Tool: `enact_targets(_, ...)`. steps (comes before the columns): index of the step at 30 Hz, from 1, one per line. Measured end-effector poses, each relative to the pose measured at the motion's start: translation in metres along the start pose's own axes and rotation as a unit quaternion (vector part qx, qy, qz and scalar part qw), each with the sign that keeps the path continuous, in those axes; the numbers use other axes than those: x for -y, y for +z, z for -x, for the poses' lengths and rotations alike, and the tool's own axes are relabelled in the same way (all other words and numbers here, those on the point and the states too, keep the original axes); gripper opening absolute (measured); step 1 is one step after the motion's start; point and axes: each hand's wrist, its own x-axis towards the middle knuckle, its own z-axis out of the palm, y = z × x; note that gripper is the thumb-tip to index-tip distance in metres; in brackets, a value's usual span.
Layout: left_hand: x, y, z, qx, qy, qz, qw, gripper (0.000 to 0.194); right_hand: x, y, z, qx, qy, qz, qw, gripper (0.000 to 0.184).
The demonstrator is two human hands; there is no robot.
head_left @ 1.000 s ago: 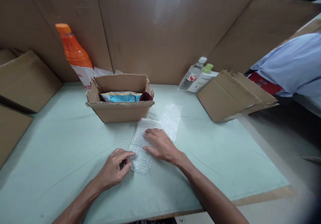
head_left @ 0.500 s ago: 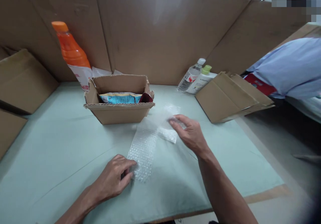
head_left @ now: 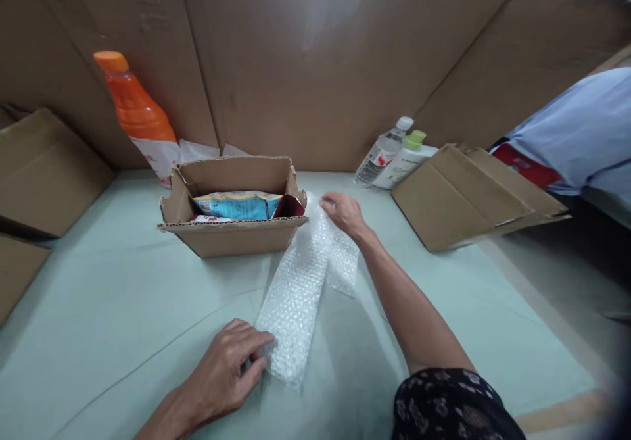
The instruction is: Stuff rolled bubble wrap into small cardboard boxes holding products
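Note:
A strip of clear bubble wrap (head_left: 298,295) lies slantwise on the pale green table cover, with a second flap bent off to its right. My left hand (head_left: 231,364) has its thumb and forefinger closed on the near left corner of the strip. At the far end, my right hand (head_left: 342,213) pinches the bubble wrap, its fingertips partly turned away from view. Just left of the wrap stands an open cardboard box (head_left: 236,239). Inside it are a blue packet (head_left: 236,206) and a dark red item (head_left: 290,207).
Behind the box leans an orange bottle (head_left: 140,118). A clear water bottle (head_left: 382,154) and a white bottle with a green cap (head_left: 404,160) rest by the cardboard wall (head_left: 296,65). Another cardboard box (head_left: 463,196) sits right, near a person's light blue clothing (head_left: 586,124). More boxes (head_left: 49,170) stand left.
My right hand has moved away from me and slightly left, drawing the bubble wrap out straighter and flatter. My left hand stays at the near corner. The view has shifted slightly.

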Motion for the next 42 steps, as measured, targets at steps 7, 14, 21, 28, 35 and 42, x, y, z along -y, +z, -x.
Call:
enact_targets(7,0.007,0.002,0.004,-0.025,-0.001,0.023,0.999,0.028,-0.018,0.013,0.039,-0.002,-0.010,-0.016,1.000,0.029)
enact_targets(14,0.011,0.004,0.004,-0.054,-0.012,0.056,0.997,0.027,-0.055,-0.012,0.098,-0.014,0.039,0.014,0.999,0.042)
enact_targets(21,0.012,0.007,0.005,-0.068,-0.031,0.062,0.995,0.027,-0.048,0.014,0.095,-0.053,0.028,-0.005,0.998,0.022)
enact_targets(28,0.013,0.007,0.007,-0.074,-0.044,0.068,0.994,0.025,-0.075,-0.011,0.083,-0.163,0.081,-0.079,0.980,0.028)
enact_targets(35,0.014,0.007,0.004,-0.091,-0.031,0.065,0.993,0.025,-0.061,-0.079,0.097,-0.238,0.083,-0.130,0.959,0.032)
enact_targets(42,0.012,0.007,0.005,-0.091,-0.033,0.071,0.993,0.024,-0.003,-0.057,0.083,-0.192,0.026,-0.115,0.974,0.023)
